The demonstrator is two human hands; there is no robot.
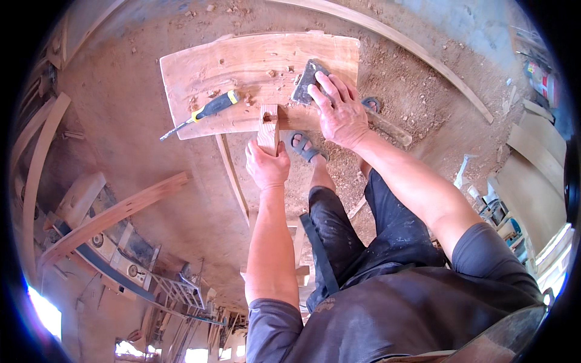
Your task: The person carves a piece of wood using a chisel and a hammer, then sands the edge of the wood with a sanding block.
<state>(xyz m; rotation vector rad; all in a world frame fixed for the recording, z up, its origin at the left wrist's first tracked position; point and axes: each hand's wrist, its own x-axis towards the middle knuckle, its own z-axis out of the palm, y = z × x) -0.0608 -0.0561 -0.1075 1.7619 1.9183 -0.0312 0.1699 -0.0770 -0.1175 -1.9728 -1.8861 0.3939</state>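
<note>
My left hand (267, 164) is closed around the near end of a squared wooden piece (269, 130). A hole shows in that piece's upper face, and its far end rests at the near edge of a wide wooden board (254, 60). On the right part of the board, my right hand (344, 115) has its fingers wrapped over a dark, worn rectangular block (307, 83). To the left lies a tool with a black and yellow handle (216, 105), its thin metal shaft reaching past the board's edge. Wood chips (271, 73) are scattered on the board.
Shavings cover the dusty floor (417, 97) around my sandaled feet. A long curved wooden strip (417, 49) lies beyond the board. At left stands a slotted wooden beam (121, 213) beside machinery. Flat panels (526, 187) and clutter are at the right.
</note>
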